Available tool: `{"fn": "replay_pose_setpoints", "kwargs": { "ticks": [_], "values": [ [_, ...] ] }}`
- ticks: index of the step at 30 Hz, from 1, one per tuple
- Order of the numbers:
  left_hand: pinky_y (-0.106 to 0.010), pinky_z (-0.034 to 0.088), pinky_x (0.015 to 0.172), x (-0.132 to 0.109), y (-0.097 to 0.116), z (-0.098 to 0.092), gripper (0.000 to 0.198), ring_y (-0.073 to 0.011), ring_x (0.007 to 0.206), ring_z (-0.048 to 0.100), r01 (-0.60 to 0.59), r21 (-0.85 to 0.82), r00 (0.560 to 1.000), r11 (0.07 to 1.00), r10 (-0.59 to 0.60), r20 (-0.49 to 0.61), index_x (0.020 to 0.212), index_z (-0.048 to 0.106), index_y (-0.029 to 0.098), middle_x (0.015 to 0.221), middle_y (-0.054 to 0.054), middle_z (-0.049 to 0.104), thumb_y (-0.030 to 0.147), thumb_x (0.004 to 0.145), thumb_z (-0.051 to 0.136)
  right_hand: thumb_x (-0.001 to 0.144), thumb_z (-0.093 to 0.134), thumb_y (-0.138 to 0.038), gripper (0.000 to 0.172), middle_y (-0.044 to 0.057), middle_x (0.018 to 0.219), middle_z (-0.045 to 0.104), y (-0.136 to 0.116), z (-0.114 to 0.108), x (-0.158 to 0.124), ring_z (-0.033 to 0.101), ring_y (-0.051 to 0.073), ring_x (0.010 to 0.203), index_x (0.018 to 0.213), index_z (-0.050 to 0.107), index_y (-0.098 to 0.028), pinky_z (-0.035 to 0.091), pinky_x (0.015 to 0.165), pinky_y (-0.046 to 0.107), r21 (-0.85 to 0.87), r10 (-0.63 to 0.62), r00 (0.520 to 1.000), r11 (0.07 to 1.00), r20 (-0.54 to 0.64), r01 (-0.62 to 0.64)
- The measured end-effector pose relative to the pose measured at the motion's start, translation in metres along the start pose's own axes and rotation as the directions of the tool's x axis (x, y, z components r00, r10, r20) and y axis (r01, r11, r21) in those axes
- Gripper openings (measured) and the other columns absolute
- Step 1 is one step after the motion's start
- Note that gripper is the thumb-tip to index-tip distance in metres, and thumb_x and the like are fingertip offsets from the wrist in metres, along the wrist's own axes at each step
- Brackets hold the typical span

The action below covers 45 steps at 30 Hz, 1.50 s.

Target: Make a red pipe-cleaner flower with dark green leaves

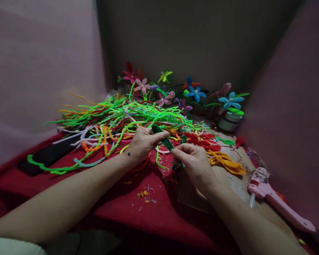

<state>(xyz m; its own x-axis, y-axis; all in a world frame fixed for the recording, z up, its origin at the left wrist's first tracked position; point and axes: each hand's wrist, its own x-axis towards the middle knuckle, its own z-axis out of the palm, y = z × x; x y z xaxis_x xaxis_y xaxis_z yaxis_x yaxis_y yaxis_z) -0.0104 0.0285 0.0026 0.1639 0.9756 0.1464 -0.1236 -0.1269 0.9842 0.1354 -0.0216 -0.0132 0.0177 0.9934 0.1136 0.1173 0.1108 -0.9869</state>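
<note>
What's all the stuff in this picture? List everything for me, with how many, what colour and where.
Green strip: one, dark green, between the hands
Fuzzy stems: many, mostly bright green, centre and left
Flowers: several, mixed colours, back
Pot: one, whitish, dark band, back right
Red petals: several, red, right of centre
Strand bundle: one, orange-yellow, right
Glue gun: one, pink, far right
Flat sheet: brown, right, count unclear
Dark slab: one, black, left
Scraps: many, mixed, front centre
Cloth: one, red, underneath
Walls: pink sides, dark back
Sleeve: one, pale, bottom left
Left hand, right hand: bare, centre
</note>
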Motion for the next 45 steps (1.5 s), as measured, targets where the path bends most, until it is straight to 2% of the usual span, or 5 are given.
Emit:
{"fn": "replay_pose_setpoints", "kwargs": {
  "ticks": [9, 19, 30, 39, 45],
  "values": [
    [-0.019, 0.02, 0.038, 0.006, 0.006, -0.01, 0.025, -0.003, 0.04, 0.033, -0.183, 0.201, 0.978, 0.962, 0.199, -0.064, 0.049, 0.061, 0.012, 0.042, 0.004, 0.042, 0.025, 0.067, 0.071, 0.067, 0.064, -0.029, 0.021, -0.002, 0.045, 0.054, -0.001, 0.001, 0.0, 0.045, 0.009, 0.043, 0.052, 0.057, -0.016, 0.035, 0.048, 0.024, 0.062, 0.036, 0.999, 0.997, 0.0, -0.036],
    [-0.016, 0.035, 0.041, 0.017, -0.004, -0.017, 0.021, -0.0022, 0.039, 0.035, 0.147, -0.348, 0.984, 0.926, -0.101, 0.148, 0.084, 0.065, 0.013, 0.053, 0.005, 0.046, 0.024, 0.068, 0.072, 0.066, 0.066, -0.03, 0.02, -0.002, 0.047, 0.055, -0.002, 0.0, 0.0, 0.044, 0.009, 0.044, 0.055, 0.059, -0.015, 0.034, 0.049, 0.025, 0.134, 0.046, 0.998, 0.99, -0.034, -0.041],
    [-0.017, 0.03, 0.035, 0.014, -0.003, -0.016, 0.021, -0.0052, 0.037, 0.043, -0.095, 0.018, 0.994, 0.995, 0.096, -0.052, 0.072, 0.061, 0.013, 0.049, 0.004, 0.051, 0.031, 0.068, 0.071, 0.068, 0.064, -0.031, 0.021, -0.002, 0.048, 0.055, 0.0, 0.001, 0.0, 0.045, 0.009, 0.045, 0.055, 0.059, -0.015, 0.035, 0.049, 0.024, 0.083, 0.021, 1.0, 0.996, -0.019, -0.02],
    [-0.018, 0.029, 0.041, -0.003, -0.014, 0.002, 0.03, -0.004, 0.04, 0.04, 0.345, -0.295, 0.91, 0.891, -0.24, 0.338, 0.088, 0.069, 0.014, 0.051, 0.004, 0.051, 0.028, 0.063, 0.076, 0.07, 0.063, -0.03, 0.021, -0.002, 0.05, 0.056, 0.001, 0.001, 0.0, 0.046, 0.009, 0.048, 0.057, 0.059, -0.014, 0.035, 0.051, 0.024, 0.143, -0.001, 1.0, 0.99, -0.015, 0.003],
    [-0.02, 0.028, 0.04, -0.006, -0.012, 0.007, 0.027, -0.0052, 0.038, 0.042, 0.261, -0.133, 0.953, 0.956, -0.233, 0.194, 0.051, 0.059, 0.01, 0.041, 0.002, 0.049, 0.029, 0.067, 0.072, 0.07, 0.064, -0.029, 0.018, 0.001, 0.055, 0.06, 0.003, 0.001, 0.002, 0.049, 0.01, 0.051, 0.061, 0.064, -0.013, 0.037, 0.054, 0.025, 0.194, 0.006, 0.999, 0.981, 0.035, -0.013]
  ]
}}
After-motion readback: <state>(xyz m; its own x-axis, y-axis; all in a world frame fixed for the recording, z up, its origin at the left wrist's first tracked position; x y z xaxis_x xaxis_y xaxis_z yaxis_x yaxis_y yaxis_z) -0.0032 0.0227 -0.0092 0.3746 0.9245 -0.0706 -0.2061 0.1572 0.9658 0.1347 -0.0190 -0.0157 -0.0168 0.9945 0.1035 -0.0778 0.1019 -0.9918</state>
